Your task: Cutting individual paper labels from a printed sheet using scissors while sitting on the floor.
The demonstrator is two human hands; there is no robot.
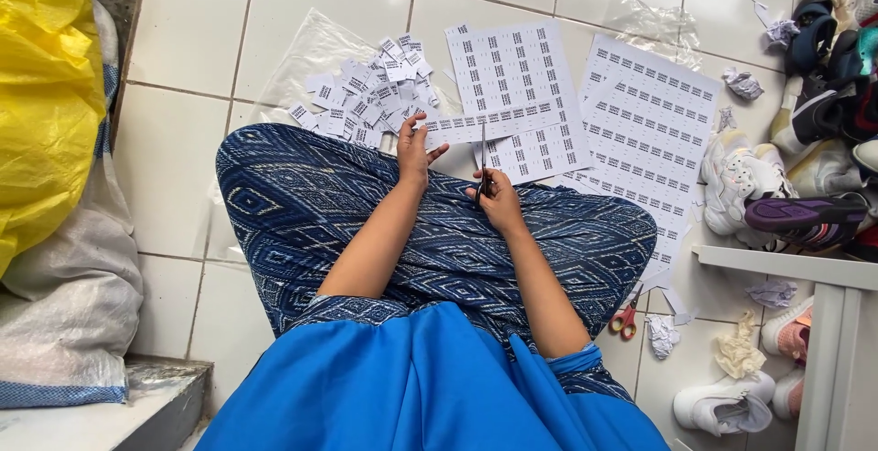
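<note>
A yellow bag (41,94) lies far left. On the tiles, a heap of cut labels (366,94) grows. The left hand (413,151) pinches the printed strip (485,124) taut; the right hand (498,199) is clamped on scissors (481,166), which cut best along the gaps between rows. Further label sheets (654,122), red scissors (626,319) and shoes (805,140) crowd the right.

Label strip (485,124) — flat — between scissors (481,163)
</note>
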